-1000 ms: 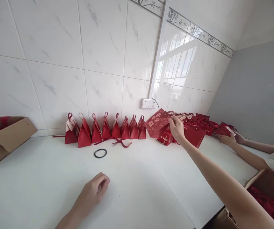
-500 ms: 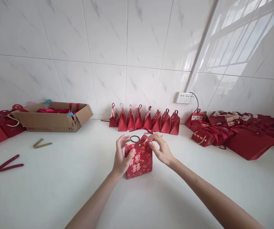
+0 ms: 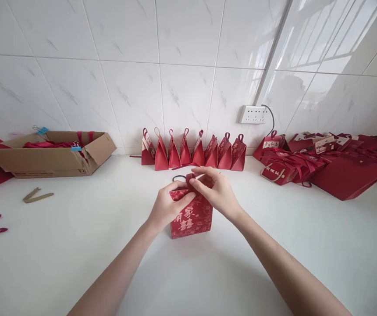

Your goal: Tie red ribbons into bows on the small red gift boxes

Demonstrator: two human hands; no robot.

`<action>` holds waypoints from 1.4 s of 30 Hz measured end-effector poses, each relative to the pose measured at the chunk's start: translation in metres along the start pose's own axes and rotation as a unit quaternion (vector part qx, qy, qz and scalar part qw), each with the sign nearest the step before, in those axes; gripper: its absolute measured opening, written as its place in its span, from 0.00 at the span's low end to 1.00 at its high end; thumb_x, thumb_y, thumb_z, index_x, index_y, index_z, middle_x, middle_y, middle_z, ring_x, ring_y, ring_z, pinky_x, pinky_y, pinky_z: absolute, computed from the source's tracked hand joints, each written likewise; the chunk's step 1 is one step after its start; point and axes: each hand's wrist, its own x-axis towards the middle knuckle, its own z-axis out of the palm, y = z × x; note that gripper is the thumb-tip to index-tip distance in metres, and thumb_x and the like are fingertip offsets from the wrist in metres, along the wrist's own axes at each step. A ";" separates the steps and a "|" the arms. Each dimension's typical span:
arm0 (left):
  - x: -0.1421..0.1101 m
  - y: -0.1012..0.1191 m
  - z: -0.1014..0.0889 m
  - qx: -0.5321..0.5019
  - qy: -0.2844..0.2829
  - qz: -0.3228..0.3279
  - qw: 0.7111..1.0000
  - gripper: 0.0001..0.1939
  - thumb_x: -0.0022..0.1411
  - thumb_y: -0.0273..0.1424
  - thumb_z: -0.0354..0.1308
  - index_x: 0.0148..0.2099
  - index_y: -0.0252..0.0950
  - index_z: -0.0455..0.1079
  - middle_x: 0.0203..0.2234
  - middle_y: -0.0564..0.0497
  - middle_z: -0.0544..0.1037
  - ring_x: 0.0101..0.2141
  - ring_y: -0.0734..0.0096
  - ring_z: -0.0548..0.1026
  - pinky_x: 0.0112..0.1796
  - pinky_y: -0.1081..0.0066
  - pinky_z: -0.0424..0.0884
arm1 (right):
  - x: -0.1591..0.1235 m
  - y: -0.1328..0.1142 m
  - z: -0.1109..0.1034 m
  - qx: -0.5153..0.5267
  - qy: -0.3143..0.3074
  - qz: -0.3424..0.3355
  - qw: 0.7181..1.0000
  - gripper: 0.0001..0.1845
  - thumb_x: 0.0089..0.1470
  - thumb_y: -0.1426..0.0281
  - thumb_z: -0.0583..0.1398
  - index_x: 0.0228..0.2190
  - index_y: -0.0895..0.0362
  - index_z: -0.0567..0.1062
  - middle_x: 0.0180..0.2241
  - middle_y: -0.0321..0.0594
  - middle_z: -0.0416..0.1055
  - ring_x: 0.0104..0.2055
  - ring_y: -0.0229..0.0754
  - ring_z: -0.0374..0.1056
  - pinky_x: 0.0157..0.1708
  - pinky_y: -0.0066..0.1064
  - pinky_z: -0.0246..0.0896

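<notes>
Can see a big white tile wall [image 3: 129, 35] at the back, and a wide white surface [image 3: 76, 254] below. Can see a heap of red boxes [image 3: 346, 173] on the right, and an open brown box [image 3: 44, 163] with red things inside on the left. By the wall, can count eight small boxes [image 3: 186, 156] in a row. In front of that row, can see one more red box [image 3: 195, 215] with pale writing, upright in the middle. Can find the left hand [image 3: 165, 206] there, with fingers clamped on the box's top left edge, and the right hand [image 3: 221, 193] at the top. Can spot a dark ring [image 3: 179, 176] behind, partly hidden. Last, can see a tiny red loop [image 3: 191, 177] by the right fingers; cannot tell if clamped or just touched.
</notes>
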 end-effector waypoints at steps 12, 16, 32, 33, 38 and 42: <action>-0.023 0.011 0.014 0.025 0.009 0.020 0.999 0.10 0.53 0.39 0.62 0.31 0.37 0.74 0.23 0.54 0.76 0.25 0.73 0.73 0.28 0.76 0.71 | -0.028 -0.011 -0.013 0.145 0.004 -0.063 0.987 0.06 0.52 0.66 0.63 0.27 0.53 0.73 0.27 0.34 0.71 0.30 0.37 0.69 0.30 0.30 0.68; -0.029 0.011 0.019 0.011 0.038 0.024 0.999 0.13 0.53 0.39 0.62 0.38 0.37 0.73 0.25 0.54 0.77 0.27 0.74 0.74 0.29 0.76 0.72 | -0.031 -0.009 -0.013 0.143 0.012 -0.065 0.987 0.05 0.54 0.66 0.62 0.29 0.53 0.73 0.28 0.34 0.70 0.29 0.36 0.69 0.29 0.29 0.68; -0.035 0.005 0.011 0.072 0.105 0.210 0.969 0.06 0.60 0.31 0.55 0.38 0.37 0.72 0.27 0.51 0.73 0.29 0.72 0.73 0.31 0.72 0.72 | -0.033 0.021 -0.030 0.012 -0.069 0.116 0.991 0.22 0.50 0.49 0.59 0.29 0.56 0.74 0.33 0.42 0.73 0.39 0.46 0.70 0.46 0.43 0.63; -0.033 0.004 0.012 0.107 0.141 0.208 0.962 0.09 0.57 0.31 0.59 0.42 0.38 0.70 0.33 0.50 0.74 0.35 0.70 0.74 0.37 0.69 0.72 | -0.032 0.020 -0.033 0.053 -0.108 0.130 0.984 0.25 0.53 0.47 0.56 0.29 0.57 0.75 0.32 0.42 0.73 0.38 0.45 0.70 0.47 0.42 0.63; -0.030 0.004 0.017 0.100 0.096 0.119 0.983 0.27 0.53 0.38 0.63 0.54 0.41 0.61 0.45 0.48 0.72 0.47 0.66 0.71 0.46 0.66 0.70 | -0.036 0.012 -0.045 0.198 -0.263 0.091 0.940 0.34 0.51 0.41 0.52 0.45 0.53 0.74 0.40 0.42 0.73 0.45 0.47 0.69 0.46 0.41 0.64; -0.034 0.012 0.020 0.059 0.085 0.065 0.992 0.15 0.52 0.37 0.64 0.40 0.39 0.68 0.27 0.55 0.73 0.27 0.75 0.73 0.28 0.76 0.70 | -0.042 0.006 -0.039 0.154 -0.262 0.084 0.949 0.18 0.52 0.58 0.62 0.42 0.53 0.74 0.39 0.40 0.73 0.41 0.44 0.71 0.38 0.33 0.68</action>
